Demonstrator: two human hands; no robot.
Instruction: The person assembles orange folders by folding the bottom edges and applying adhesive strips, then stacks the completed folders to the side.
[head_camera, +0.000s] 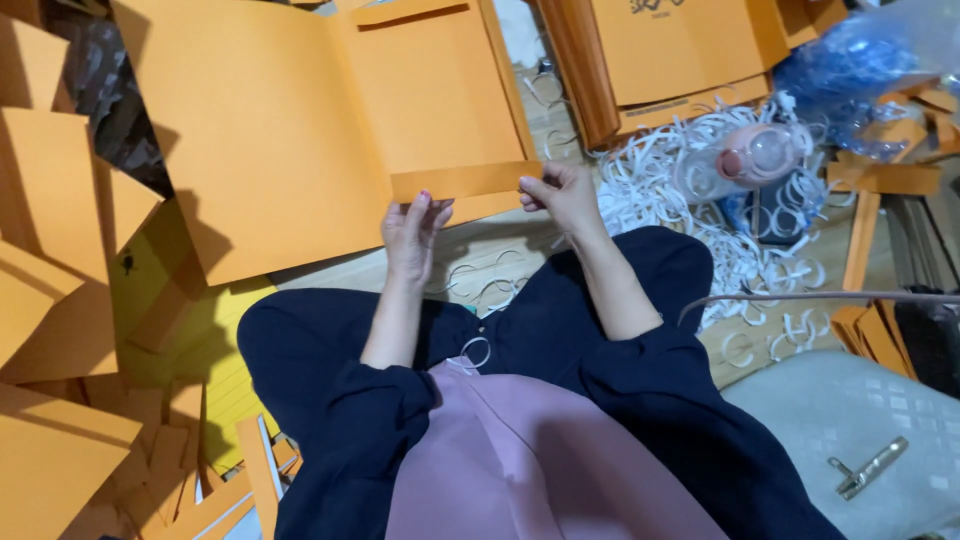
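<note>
Paper everywhere: loose orange sheets (50, 200) lie piled on the floor far left of the big orange folded sheet (320, 130) we work on. Our left hand (412, 235) pinches the left end of the narrow orange flap (462, 180) along that sheet's lower edge, fingers curled on it. Our right hand (562, 195) pinches the flap's right end between thumb and fingers. Right of the sheet stands a stack of orange folders (660, 50), with white paper strips (690, 170) heaped below it and a metal clip (872, 466) lower right.
</note>
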